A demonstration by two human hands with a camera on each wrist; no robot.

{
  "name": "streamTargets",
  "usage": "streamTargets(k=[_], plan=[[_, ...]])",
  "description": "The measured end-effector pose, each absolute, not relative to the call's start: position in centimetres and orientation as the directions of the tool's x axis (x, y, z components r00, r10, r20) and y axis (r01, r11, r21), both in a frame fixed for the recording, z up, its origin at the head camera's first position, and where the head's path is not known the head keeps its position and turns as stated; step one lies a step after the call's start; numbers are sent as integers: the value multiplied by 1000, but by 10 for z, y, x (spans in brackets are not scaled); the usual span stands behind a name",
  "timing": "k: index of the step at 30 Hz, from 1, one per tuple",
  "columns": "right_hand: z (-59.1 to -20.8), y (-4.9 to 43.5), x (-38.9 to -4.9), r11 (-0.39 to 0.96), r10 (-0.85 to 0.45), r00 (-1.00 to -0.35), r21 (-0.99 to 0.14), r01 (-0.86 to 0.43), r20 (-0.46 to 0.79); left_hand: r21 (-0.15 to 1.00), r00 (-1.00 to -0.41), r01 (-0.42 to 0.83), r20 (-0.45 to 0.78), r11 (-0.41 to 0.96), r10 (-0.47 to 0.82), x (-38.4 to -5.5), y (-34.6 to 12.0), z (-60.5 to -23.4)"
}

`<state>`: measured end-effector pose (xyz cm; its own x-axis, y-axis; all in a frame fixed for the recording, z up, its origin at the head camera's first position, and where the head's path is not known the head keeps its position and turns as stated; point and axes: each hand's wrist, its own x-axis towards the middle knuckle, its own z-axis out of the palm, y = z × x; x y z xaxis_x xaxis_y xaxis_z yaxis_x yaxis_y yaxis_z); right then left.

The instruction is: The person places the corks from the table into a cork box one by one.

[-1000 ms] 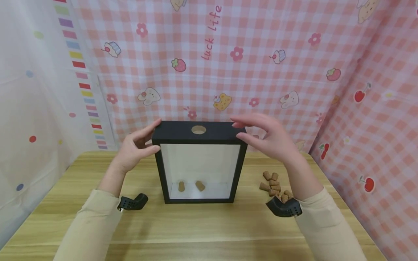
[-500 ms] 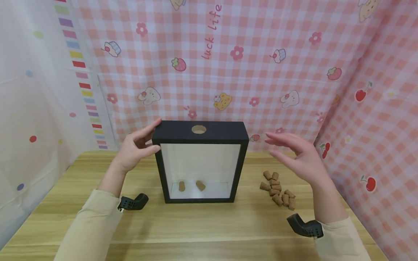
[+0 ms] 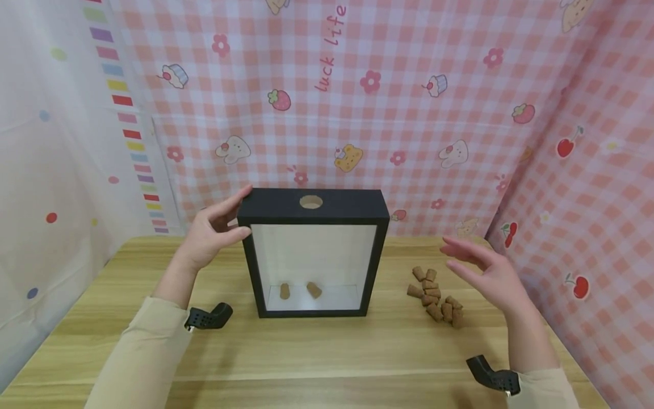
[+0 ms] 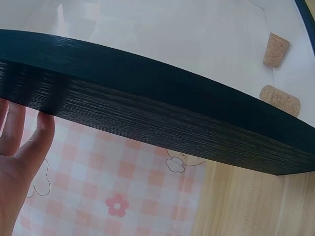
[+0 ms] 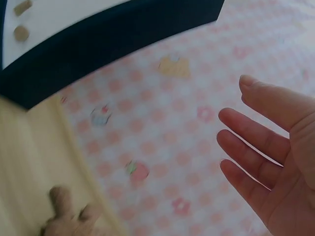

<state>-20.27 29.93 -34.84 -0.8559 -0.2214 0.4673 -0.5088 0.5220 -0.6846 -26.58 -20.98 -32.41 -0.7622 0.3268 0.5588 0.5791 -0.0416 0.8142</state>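
A black box frame point(image 3: 310, 205) with a clear front stands upright on the wooden table, a round hole in its top. Inside, two corks point(image 3: 284, 291) lie on the white floor. My left hand point(image 3: 206, 236) holds the frame's upper left corner, thumb at the front edge and fingers toward the back; in the left wrist view the fingertips point(image 4: 45, 120) meet the edge of its dark side. Empty and apart from the frame, my right hand point(image 3: 490, 278) hovers to the right of a loose pile of corks point(image 3: 431, 293), its fingers relaxed.
The wooden table point(image 3: 306, 363) runs back to a pink checked cloth point(image 3: 409, 119) behind the frame. More checked cloth hangs close on the right, and a white dotted cloth point(image 3: 46, 187) on the left.
My right hand has moved from the frame's upper right corner out to the right and down, beside the cork pile. The left hand, frame and corks stay put.
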Motion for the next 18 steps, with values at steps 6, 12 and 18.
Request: streamTargets(k=[6, 12, 18], plan=[[-378, 318, -207, 558, -202, -910, -721, -410, 362, 819, -769, 574, 551, -31, 324, -265, -210, -323], [-403, 334, -210, 570, -195, -942, -750, -335, 273, 821, -772, 571, 546, -21, 325, -265, -210, -323], [-422, 347, -213, 582, -183, -951, -752, -309, 250, 820, -772, 572, 546, -21, 324, -265, -210, -324]])
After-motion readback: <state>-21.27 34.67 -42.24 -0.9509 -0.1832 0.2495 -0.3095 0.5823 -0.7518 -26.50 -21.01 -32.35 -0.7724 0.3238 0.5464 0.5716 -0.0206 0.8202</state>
